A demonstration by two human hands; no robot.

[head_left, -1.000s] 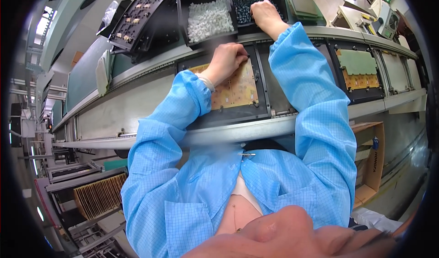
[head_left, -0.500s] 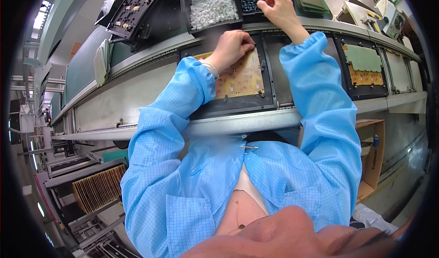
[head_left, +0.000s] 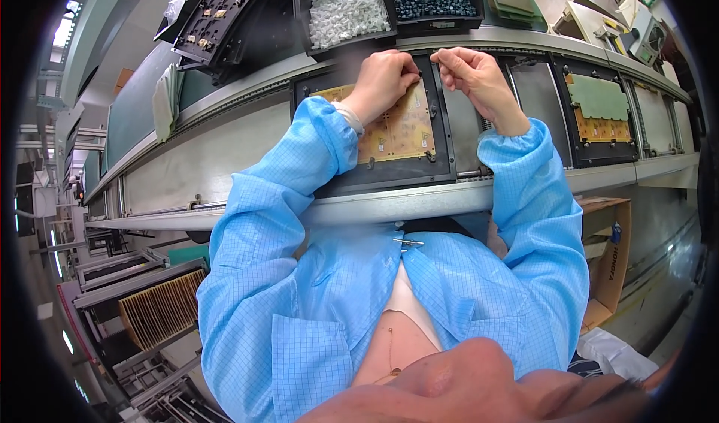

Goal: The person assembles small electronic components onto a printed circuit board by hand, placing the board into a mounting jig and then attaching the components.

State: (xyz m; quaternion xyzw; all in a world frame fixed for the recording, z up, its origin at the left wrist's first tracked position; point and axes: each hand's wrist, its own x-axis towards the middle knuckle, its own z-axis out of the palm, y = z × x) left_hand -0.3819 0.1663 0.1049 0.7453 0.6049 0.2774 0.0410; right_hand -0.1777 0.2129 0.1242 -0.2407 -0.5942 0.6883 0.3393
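Observation:
A yellow-brown circuit board lies in a black frame on the rail line before me. Over its upper part is my left hand, fingers curled and pinched together close to the board's surface; whatever they hold is hidden. To the right of it, my right hand hovers by the frame's upper right corner, thumb and forefinger pinched at the tip. What sits in that pinch is too small to name. Beyond the hands stand a black bin of small white parts and a bin of small dark blue parts.
A second board, partly covered by a green plate, sits in its frame at right. A black tray with small pieces leans at far left. Metal rails run along the near side. A cardboard box stands below right.
My right hand has come back from the bin of dark blue parts toward me, down to the board frame's upper right corner. The left hand stays nearly in place over the board.

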